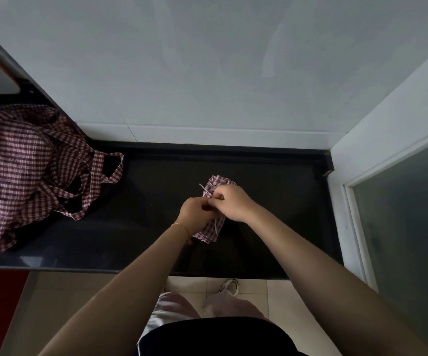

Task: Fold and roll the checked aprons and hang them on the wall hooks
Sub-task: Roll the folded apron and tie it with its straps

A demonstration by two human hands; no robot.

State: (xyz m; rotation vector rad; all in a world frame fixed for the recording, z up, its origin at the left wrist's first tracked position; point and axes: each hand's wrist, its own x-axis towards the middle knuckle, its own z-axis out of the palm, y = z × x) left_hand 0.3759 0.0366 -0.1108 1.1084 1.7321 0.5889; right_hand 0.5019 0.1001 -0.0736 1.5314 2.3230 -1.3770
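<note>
A rolled red-and-white checked apron [214, 227] lies on the black countertop [156, 240] in the middle of the view. My left hand [193, 213] and my right hand [230, 202] meet over the roll, both with curled fingers pinching its thin strap at the roll's middle. A short strap end [203, 188] sticks out toward the wall. The hands hide the middle of the roll. A heap of unfolded checked aprons [20, 170] with loose strap loops lies at the left end of the counter. No wall hooks are in view.
A pale tiled wall [207, 73] rises behind the counter. A frosted door or panel [408, 227] with a white frame stands at the right. Beige floor tiles and one shoe [229, 286] show below the counter's front edge.
</note>
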